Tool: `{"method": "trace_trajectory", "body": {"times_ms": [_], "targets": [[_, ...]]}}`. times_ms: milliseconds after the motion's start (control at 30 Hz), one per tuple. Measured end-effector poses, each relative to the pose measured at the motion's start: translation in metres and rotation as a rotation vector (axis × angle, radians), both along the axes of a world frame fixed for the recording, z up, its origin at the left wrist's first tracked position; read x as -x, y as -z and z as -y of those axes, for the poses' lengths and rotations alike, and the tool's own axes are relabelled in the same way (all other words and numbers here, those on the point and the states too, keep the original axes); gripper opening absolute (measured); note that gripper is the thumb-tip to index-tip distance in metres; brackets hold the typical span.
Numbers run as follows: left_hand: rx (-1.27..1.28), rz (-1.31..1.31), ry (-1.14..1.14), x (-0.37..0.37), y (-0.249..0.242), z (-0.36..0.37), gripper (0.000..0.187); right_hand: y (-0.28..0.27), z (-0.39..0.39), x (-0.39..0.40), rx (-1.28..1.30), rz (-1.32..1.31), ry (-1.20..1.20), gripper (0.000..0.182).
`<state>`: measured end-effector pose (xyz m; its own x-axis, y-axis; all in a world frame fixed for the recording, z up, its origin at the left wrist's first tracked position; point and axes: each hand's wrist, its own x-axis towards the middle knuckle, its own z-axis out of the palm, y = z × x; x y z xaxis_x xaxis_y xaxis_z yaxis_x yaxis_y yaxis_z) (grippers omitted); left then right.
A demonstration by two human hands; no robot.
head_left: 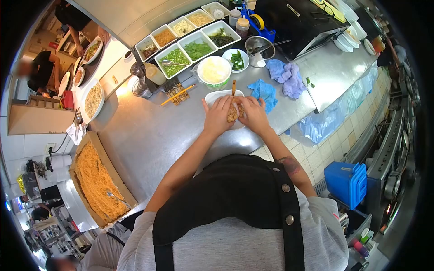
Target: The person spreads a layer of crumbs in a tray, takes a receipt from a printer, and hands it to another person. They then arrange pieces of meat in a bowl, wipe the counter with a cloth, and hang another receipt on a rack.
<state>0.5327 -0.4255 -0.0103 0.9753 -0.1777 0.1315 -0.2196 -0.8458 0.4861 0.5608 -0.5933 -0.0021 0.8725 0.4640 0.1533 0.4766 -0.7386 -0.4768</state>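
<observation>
A browned, lumpy piece of food (233, 111), perhaps skewered meat, sits over a white dish (212, 96) at the counter's edge. From its far end a thin brown stick (233, 87) points away from me. My left hand (219, 114) closes on the food from the left. My right hand (253, 114) grips it from the other side, fingers bent over it. Both hands hide part of the dish and the food. Just beyond the dish is a white tub (214, 71) of pale food; a blue cloth (263, 94) lies beside my right hand.
White trays of chopped greens (197, 46) and toppings stand at the back. A box of orange crumbs (97, 180) is at left, a platter (92, 100) above it. Purple cloths (289, 77) and a black appliance (296, 22) sit at right. Other people work at far left.
</observation>
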Motion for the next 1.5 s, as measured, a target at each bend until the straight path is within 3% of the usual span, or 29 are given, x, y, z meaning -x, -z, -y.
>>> {"method": "trace_trajectory", "body": {"times_ms": [233, 400, 533, 600, 933, 1133, 1333, 1400, 1500], "targets": [[-0.037, 0.0, 0.013, 0.001, -0.001, 0.001, 0.083, 0.003, -0.002, 0.011, -0.058, 0.168, 0.027, 0.056], [-0.048, 0.003, 0.028, 0.001, 0.0, 0.001, 0.083, 0.014, 0.002, 0.005, -0.185, 0.141, -0.14, 0.047], [-0.06, 0.013, 0.035, 0.0, 0.002, 0.0, 0.082, 0.011, 0.004, -0.003, -0.161, 0.093, -0.198, 0.048], [-0.063, 0.005, 0.036, 0.001, 0.002, 0.001, 0.081, 0.004, 0.003, -0.005, -0.272, 0.126, -0.195, 0.051], [-0.135, -0.005, 0.061, 0.001, 0.004, 0.001, 0.087, -0.003, 0.003, -0.006, -0.184, -0.066, -0.139, 0.061], [-0.189, 0.015, 0.057, 0.001, 0.004, 0.003, 0.09, -0.012, 0.024, -0.011, -0.311, -0.121, -0.214, 0.065], [-0.194, 0.016, 0.065, 0.002, 0.006, -0.001, 0.096, -0.002, 0.063, -0.034, -0.279, -0.111, 0.061, 0.063], [-0.16, 0.016, 0.07, 0.004, 0.001, -0.004, 0.097, 0.01, 0.066, -0.046, -0.166, 0.11, 0.142, 0.064], [-0.069, 0.026, 0.03, 0.011, -0.014, -0.012, 0.098, 0.055, 0.062, -0.046, -0.004, 0.096, 0.168, 0.064]]}}
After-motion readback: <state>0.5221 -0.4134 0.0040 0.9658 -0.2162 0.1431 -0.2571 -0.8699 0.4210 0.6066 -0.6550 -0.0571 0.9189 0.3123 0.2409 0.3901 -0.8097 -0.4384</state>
